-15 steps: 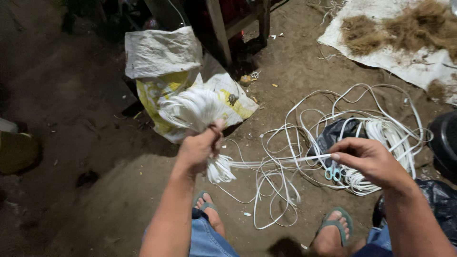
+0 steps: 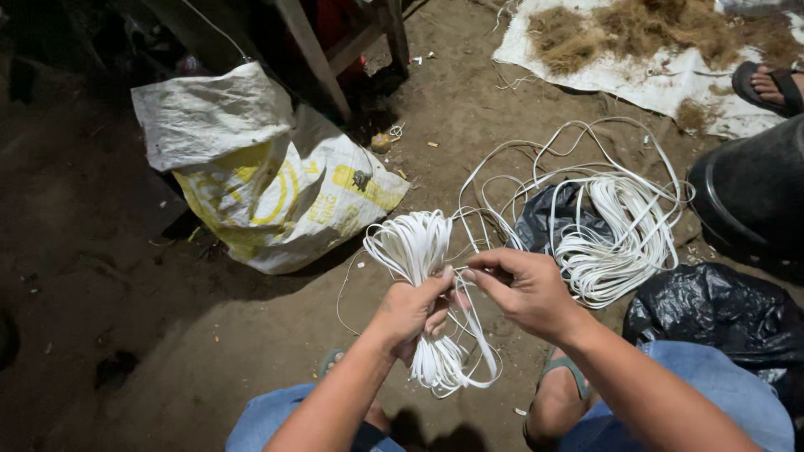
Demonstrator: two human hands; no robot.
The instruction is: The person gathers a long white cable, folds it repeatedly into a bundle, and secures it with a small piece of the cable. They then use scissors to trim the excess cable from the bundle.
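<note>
My left hand (image 2: 410, 314) is closed around the middle of a bundle of flat white cord (image 2: 419, 251), whose loops stick out above and below the fist. My right hand (image 2: 523, 289) pinches a strand of the same cord right beside the left hand, fingers touching the bundle. A loose pile of white cord (image 2: 615, 230) lies on the dirt floor to the right, partly over a black plastic bag (image 2: 544, 222), and strands run from it to my hands.
A white and yellow woven sack (image 2: 260, 176) lies at left. A white sheet with brown fibre (image 2: 636, 50) is at top right. Another person's sandalled foot (image 2: 770, 84), a black tub (image 2: 754, 188), a second black bag (image 2: 720, 314), wooden furniture legs (image 2: 318, 50).
My right hand has come in from the cord pile on the right to the bundle held by my left hand. The view has shifted slightly.
</note>
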